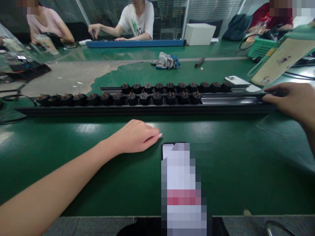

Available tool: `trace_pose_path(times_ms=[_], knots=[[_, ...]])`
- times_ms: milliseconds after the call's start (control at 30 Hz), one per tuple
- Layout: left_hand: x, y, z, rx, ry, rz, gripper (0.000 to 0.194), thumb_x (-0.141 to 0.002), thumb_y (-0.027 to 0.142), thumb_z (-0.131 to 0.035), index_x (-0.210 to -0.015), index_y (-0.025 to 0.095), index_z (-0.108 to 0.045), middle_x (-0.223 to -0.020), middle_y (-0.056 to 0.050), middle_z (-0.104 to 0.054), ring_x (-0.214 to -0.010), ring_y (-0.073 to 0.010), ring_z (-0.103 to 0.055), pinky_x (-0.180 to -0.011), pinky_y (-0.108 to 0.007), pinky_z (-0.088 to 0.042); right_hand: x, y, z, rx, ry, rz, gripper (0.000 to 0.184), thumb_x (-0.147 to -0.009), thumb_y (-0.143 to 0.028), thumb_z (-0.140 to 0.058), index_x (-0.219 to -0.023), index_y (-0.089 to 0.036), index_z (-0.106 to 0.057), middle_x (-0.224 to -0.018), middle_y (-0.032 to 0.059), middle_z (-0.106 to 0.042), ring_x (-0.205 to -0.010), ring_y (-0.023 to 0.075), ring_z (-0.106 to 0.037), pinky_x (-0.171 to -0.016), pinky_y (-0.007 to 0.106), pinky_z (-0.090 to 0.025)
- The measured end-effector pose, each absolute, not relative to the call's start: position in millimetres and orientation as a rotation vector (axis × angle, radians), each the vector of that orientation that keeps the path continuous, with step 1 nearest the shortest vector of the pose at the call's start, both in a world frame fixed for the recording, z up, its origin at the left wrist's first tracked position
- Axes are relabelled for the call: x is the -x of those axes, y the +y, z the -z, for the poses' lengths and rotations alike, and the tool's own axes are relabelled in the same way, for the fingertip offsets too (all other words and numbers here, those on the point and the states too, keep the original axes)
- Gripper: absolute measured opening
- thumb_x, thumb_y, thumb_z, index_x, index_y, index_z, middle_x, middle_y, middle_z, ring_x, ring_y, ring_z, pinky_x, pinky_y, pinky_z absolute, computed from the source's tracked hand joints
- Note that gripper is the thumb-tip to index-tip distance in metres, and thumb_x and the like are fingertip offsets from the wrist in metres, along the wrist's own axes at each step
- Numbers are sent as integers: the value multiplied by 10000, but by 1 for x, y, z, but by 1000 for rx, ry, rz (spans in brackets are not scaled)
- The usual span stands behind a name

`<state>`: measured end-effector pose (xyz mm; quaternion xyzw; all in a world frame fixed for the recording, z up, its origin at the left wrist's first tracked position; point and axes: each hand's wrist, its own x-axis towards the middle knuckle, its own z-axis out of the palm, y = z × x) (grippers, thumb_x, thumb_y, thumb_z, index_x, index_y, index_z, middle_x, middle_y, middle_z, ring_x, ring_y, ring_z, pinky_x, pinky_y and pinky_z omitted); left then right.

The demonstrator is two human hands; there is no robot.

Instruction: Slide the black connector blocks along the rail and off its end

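Observation:
My left hand (136, 137) rests palm down on the green table mat (73, 157), fingers together and lying flat, their tips just left of a phone (169, 149) whose screen is blurred out. It holds nothing. My right hand (289, 100) reaches to the right end of a long black rail (147, 109), its fingers laid on the rail's end. Two rows of small black socket parts (152, 93) with copper pins sit along the rails.
A white phone (236, 79) lies face down behind the rails. Farther back are crumpled gloves (166, 61), a white box (199, 33), a long blue rail (135, 43) and a green basket (261, 47). Three other people sit across the table.

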<state>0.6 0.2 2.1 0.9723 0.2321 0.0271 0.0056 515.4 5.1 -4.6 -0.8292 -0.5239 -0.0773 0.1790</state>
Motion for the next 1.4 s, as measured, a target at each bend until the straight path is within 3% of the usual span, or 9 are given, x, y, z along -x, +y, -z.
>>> trace_pose_path(times_ms=[433,733,967,1233,1400], knots=[[0,1,-1,-3044,714,-112,400,-1052,306,-392,-685,195,-507,-566,5,-553,-514,-144,-498,-545,-303,-294,-552,6,11,2356,-1494,243,318,-680,-463,-648,-926,-276,-723,-884,75,-686,-739,233,-554,-740,415,-419],[1,1,-1,-3048,729,-67,404,-1057,314,-376,-690,197,-497,-576,6,-552,-524,-144,-492,-554,-305,-293,-555,3,10,2505,-1421,212,366,-708,-434,-626,-1015,-252,-710,-836,74,-667,-690,212,-530,-723,387,-410],[0,1,-1,-3035,743,-71,405,-1055,315,-380,-683,197,-488,-572,5,-543,-522,-143,-480,-560,-301,-287,-564,6,13,2476,-1565,321,351,-729,-450,-576,-983,-241,-698,-987,110,-697,-766,232,-513,-754,403,-376],[0,2,0,-3037,740,-44,407,-1059,329,-361,-696,198,-493,-584,6,-537,-539,-153,-485,-566,-311,-282,-533,3,-2,2681,-1676,277,525,-924,-361,-374,-1255,-89,-677,-1056,214,-682,-704,217,-466,-688,373,-370],[-1,1,0,-3021,757,-28,409,-1061,334,-353,-703,199,-497,-588,8,-531,-533,-148,-468,-574,-310,-298,-527,5,-10,2717,-1668,122,420,-947,-247,-434,-1228,-53,-679,-1013,230,-692,-622,157,-441,-673,369,-382]])
